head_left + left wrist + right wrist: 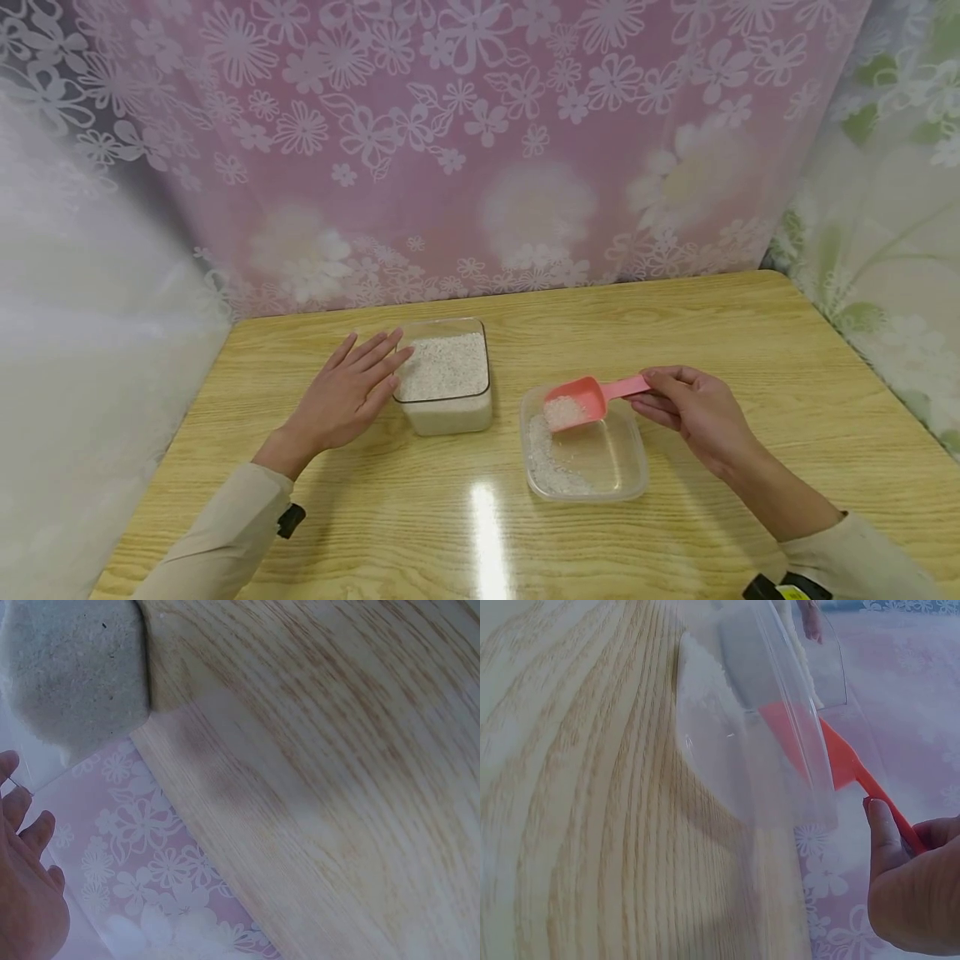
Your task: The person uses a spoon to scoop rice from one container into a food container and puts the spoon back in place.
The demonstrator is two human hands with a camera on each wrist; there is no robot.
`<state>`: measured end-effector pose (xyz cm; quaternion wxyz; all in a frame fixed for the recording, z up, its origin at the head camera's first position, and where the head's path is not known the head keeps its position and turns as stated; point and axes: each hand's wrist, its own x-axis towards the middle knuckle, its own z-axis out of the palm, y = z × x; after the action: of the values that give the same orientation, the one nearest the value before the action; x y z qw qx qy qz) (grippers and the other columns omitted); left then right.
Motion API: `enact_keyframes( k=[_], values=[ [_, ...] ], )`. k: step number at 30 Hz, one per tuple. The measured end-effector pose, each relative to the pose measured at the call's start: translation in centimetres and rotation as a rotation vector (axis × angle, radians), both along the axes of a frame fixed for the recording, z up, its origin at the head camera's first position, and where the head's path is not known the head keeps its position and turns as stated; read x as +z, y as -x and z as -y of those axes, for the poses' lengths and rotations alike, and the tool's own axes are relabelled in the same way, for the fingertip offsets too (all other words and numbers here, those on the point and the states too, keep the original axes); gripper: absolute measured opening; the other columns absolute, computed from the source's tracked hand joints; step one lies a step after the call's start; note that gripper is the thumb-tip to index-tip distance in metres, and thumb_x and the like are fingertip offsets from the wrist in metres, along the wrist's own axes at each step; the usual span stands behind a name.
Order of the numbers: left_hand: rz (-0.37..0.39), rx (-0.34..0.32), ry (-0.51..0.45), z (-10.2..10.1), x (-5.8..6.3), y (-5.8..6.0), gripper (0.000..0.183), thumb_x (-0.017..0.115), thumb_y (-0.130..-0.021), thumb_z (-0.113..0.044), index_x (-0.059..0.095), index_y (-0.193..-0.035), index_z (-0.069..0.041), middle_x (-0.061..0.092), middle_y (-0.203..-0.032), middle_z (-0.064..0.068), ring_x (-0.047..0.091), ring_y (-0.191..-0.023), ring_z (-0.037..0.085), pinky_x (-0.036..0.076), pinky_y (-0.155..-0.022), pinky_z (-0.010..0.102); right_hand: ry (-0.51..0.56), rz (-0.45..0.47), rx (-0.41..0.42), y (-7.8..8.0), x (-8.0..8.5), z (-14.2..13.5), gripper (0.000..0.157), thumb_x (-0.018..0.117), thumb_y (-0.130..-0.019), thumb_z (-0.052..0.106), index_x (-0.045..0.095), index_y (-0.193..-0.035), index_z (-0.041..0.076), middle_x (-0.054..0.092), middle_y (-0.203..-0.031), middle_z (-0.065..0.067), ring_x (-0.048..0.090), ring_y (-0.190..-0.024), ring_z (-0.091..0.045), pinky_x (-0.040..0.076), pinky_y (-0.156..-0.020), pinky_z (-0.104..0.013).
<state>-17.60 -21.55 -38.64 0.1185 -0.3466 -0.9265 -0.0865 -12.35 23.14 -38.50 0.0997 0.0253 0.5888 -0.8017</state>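
A pink scoop (587,398) holding some rice (564,412) is tilted over a shallow clear plastic container (630,467). My right hand (701,417) pinches its handle between thumb and fingers, also seen as a hand (919,881) in the right wrist view. More rice lies along the left side of that container. To the left stands a clear square canister (452,417), mostly full of rice (442,367). My left hand (348,396), fingers straight and spread, rests against the canister's left rim. In the left wrist view, the left hand (30,877) appears at the edge near the canister (75,675).
Both containers stand on a wood-grain table (360,533). A pink flowered curtain (450,208) hangs behind the table's back edge. Pale curtains (900,275) hang at the sides. A bright light reflection lies on the table between the arms.
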Motion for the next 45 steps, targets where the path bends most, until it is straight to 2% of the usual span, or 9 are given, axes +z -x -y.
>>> enact_keyframes(
  k=[9, 14, 25, 33, 37, 45],
  values=[
    [0.002, 0.001, -0.001, 0.1, -0.1, 0.0, 0.048, 0.032, -0.105, -0.037, 0.035, -0.15, -0.02, 0.022, -0.157, 0.002, 0.02, -0.142, 0.022, 0.006, -0.115, 0.046, -0.083, -0.062, -0.006, -0.2, 0.1, -0.4, 0.035, 0.057, -0.098, 0.019, 0.049, -0.115, -0.01, 0.071, -0.096, -0.011, 0.07, -0.089, -0.021, 0.053, -0.081, -0.032],
    [0.005, -0.001, -0.003, 0.1, -0.2, 0.1, 0.048, 0.034, -0.105, -0.036, 0.035, -0.15, -0.019, 0.026, -0.155, 0.006, 0.021, -0.142, 0.023, 0.007, -0.115, 0.046, -0.162, -0.095, -0.012, -0.3, 0.4, -0.6, 0.04, 0.058, -0.097, 0.021, 0.047, -0.117, -0.013, 0.071, -0.095, -0.01, 0.07, -0.088, -0.021, 0.053, -0.08, -0.033],
    [0.014, 0.007, -0.008, 0.0, -0.1, 0.0, 0.048, 0.032, -0.105, -0.038, 0.035, -0.15, -0.021, 0.02, -0.157, -0.001, 0.021, -0.142, 0.022, 0.006, -0.115, 0.046, -0.26, -0.087, -0.04, -0.7, 1.0, -1.3, 0.043, 0.061, -0.095, 0.021, 0.047, -0.118, -0.013, 0.072, -0.093, -0.007, 0.07, -0.083, -0.018, 0.054, -0.078, -0.032],
    [0.017, 0.007, -0.011, 0.0, -0.2, 0.0, 0.048, 0.032, -0.105, -0.037, 0.035, -0.15, -0.02, 0.022, -0.157, 0.003, 0.021, -0.142, 0.023, 0.006, -0.115, 0.046, -0.308, -0.119, -0.037, -1.1, 1.4, -1.4, 0.045, 0.062, -0.095, 0.022, 0.047, -0.117, -0.014, 0.072, -0.092, -0.01, 0.071, -0.083, -0.02, 0.054, -0.077, -0.032],
    [0.012, 0.0, -0.014, 0.0, -0.2, 0.0, 0.048, 0.033, -0.105, -0.036, 0.036, -0.15, -0.019, 0.025, -0.156, 0.004, 0.023, -0.141, 0.025, 0.006, -0.115, 0.047, -0.359, -0.165, -0.026, -1.4, 1.7, -1.4, 0.044, 0.061, -0.096, 0.021, 0.048, -0.117, -0.015, 0.072, -0.092, -0.01, 0.07, -0.083, -0.019, 0.054, -0.075, -0.031],
    [0.006, 0.001, -0.019, 0.1, -0.3, 0.0, 0.048, 0.034, -0.105, -0.036, 0.036, -0.15, -0.019, 0.024, -0.156, 0.004, 0.024, -0.141, 0.025, 0.006, -0.115, 0.046, -0.571, -0.337, 0.004, -2.2, 2.5, -0.8, 0.035, 0.055, -0.099, 0.018, 0.053, -0.114, -0.013, 0.072, -0.1, -0.006, 0.07, -0.086, -0.018, 0.055, -0.075, -0.031]
  ],
)
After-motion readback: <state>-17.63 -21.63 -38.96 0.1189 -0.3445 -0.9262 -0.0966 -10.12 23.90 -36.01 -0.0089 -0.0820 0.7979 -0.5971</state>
